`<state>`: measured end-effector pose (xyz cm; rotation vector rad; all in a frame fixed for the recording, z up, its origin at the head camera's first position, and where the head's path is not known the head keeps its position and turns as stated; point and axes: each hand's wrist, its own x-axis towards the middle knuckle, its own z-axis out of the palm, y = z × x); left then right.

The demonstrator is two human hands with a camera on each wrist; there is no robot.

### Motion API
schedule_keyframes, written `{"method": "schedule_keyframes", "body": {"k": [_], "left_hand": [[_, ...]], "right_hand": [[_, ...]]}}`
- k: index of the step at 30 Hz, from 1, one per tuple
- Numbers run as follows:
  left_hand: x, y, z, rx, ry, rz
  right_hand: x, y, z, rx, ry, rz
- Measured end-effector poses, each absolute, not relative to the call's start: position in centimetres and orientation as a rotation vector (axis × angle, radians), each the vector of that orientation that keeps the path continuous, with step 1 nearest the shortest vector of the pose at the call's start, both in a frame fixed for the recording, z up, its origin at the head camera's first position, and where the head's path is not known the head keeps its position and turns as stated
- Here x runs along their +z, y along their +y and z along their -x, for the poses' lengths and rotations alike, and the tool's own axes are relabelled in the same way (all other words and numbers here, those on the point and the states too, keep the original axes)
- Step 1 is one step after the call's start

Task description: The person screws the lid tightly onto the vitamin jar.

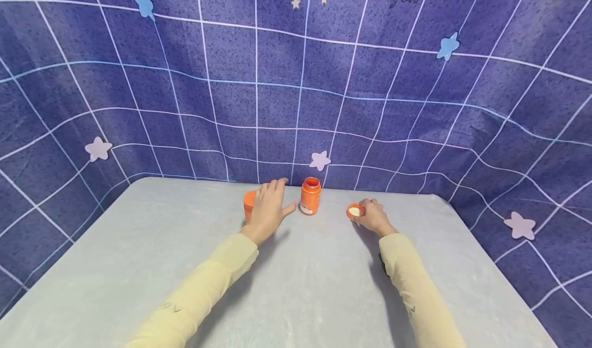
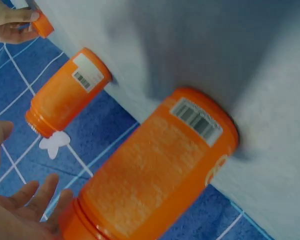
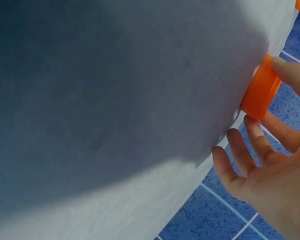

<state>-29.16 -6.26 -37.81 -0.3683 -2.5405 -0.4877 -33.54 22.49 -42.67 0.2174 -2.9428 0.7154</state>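
Observation:
My left hand [image 1: 269, 204] is beside the left orange bottle [image 2: 155, 165], fingers extended and thumb spread toward the other bottle. That bottle stands upright and is partly hidden behind the hand in the head view; the frames do not clearly show whether the hand touches its top. A second orange bottle [image 1: 310, 196], upright and uncapped, stands between the two hands, with its threaded neck bare. On the right, my right hand [image 1: 375, 217] pinches an orange cap [image 3: 262, 89] by its rim between thumb and fingers. The cap lies on the table with its pale inside facing up.
A grey-white cloth covers the table [image 1: 296, 286]. Behind it and at both sides hangs a blue curtain [image 1: 231, 96] with a line grid and stars, close behind the bottles. Both bottles carry barcode labels.

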Motion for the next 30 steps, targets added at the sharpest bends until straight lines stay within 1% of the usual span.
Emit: {"method": "schedule_keyframes", "body": {"k": [11, 22, 30], "left_hand": [[-39.1, -4.1, 30.6, -0.503, -2.615, 0.366], [-40.0, -3.1, 32.4, -0.652, -2.690, 0.279], [-40.2, -2.7, 34.0, -0.709, -2.746, 0.210]], "right_hand": [[-42.6, 22.9, 33.7, 0.736, -2.924, -0.267], [-42.3, 22.7, 33.2, 0.861, -2.889, -0.326], [-41.3, 22.3, 32.7, 0.900, -2.826, -0.380]]}}
